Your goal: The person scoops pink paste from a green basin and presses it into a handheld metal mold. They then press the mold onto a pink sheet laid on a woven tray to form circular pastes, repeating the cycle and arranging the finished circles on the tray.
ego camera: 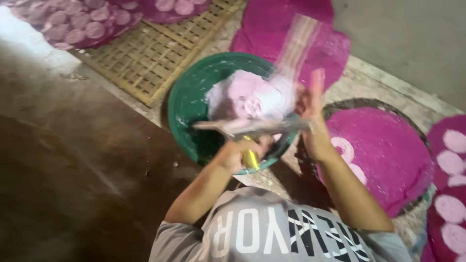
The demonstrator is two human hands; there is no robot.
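Two hands: left hand (239, 154) grips yellow-handled scraper (247, 127), blade lying left-right over green bowl (187, 104); right hand (310, 114) fingers open.

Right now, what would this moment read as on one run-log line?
left hand: grips yellow-handled knife | right hand: open, beside blade | green basin: pink dough | magenta cloth: pale dough discs | motion blur

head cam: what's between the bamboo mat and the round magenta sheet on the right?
In the head view, the green basin of pale pink dough lies between the bamboo mat and the round magenta sheet; both hands work over it.
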